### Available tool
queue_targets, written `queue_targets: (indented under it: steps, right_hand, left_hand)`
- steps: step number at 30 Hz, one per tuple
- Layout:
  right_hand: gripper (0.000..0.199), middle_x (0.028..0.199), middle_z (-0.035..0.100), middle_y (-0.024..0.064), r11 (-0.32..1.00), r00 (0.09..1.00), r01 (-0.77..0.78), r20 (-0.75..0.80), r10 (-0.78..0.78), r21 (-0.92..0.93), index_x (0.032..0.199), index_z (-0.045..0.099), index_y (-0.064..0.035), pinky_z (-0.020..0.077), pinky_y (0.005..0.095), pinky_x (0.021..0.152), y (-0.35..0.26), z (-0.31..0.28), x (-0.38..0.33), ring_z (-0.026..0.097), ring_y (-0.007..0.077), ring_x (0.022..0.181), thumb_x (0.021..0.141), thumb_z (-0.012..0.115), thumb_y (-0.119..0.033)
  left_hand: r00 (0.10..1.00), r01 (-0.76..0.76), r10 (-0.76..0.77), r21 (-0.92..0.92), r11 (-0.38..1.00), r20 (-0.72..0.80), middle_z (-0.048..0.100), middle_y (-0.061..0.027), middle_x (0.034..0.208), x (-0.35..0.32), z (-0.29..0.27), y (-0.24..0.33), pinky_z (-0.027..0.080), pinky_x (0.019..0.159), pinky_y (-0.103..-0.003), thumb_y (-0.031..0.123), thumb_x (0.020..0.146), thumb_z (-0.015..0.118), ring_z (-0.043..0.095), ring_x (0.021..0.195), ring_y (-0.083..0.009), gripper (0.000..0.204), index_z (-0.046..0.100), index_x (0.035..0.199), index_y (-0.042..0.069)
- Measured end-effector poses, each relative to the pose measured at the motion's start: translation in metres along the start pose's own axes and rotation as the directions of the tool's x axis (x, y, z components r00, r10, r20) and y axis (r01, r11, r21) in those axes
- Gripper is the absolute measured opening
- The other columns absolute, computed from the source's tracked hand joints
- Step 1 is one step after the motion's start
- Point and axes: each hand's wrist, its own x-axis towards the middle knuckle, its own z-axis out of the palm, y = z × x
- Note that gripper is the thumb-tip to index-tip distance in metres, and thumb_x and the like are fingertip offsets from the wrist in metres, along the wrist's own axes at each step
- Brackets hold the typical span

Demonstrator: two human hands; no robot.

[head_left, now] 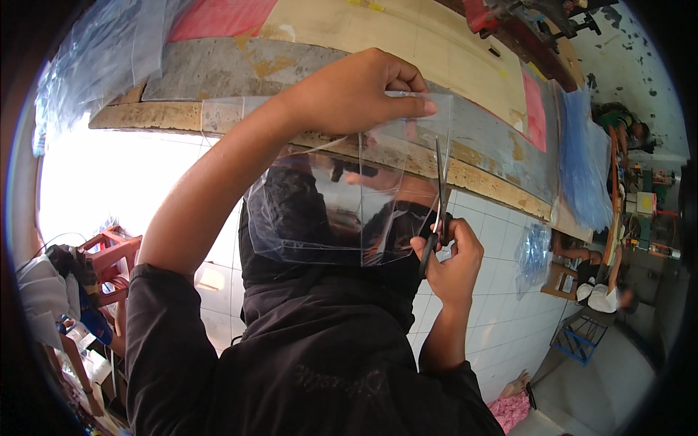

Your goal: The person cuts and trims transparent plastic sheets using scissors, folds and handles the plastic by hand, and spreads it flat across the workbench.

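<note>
My left hand (356, 91) pinches the top edge of a clear plastic sheet (327, 203) and holds it up so it hangs in front of me. My right hand (451, 258) grips a pair of black-handled scissors (438, 207), whose blades point upward along the sheet's right side, just under my left fingers. Both forearms come out of black sleeves. The sheet is folded or layered, and its lower part curls over my dark clothing.
A worn wooden worktable (305, 65) with red patches spans the top. Stacks of clear and bluish plastic (585, 160) lie on its right end and upper left. White tiled floor (502, 320) below, a red stool (109, 254) at left, another person (603, 291) seated at right.
</note>
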Motion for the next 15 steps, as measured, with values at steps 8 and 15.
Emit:
queue_targets:
  steps: [8,15]
  right_hand:
    - [0.045,0.067,0.059,0.0001,0.987,0.989,0.012,-0.146,-0.036,-0.161,0.081,0.062,-0.0043,0.046,0.0273,0.054,-0.021,0.006,0.018,0.054,0.0106,0.054,0.069,0.097,-0.03]
    - [0.037,0.062,0.056,0.0014,0.992,0.984,0.02,-0.175,-0.042,-0.122,0.078,0.062,-0.0014,0.0392,0.0265,0.053,-0.03,0.012,0.025,0.052,0.0102,0.057,0.074,0.093,-0.02]
  left_hand:
    - [0.999,0.024,-0.023,-0.035,0.999,0.032,0.074,-0.0039,0.079,-0.004,0.0,0.004,0.052,0.051,-0.023,0.031,0.1,0.067,0.065,0.063,-0.0069,0.033,0.07,0.106,-0.002]
    - [0.999,-0.003,0.007,-0.064,0.998,0.052,0.074,-0.005,0.079,-0.004,0.0,-0.001,0.05,0.049,-0.023,0.028,0.101,0.067,0.064,0.062,-0.0071,0.031,0.07,0.105,-0.002]
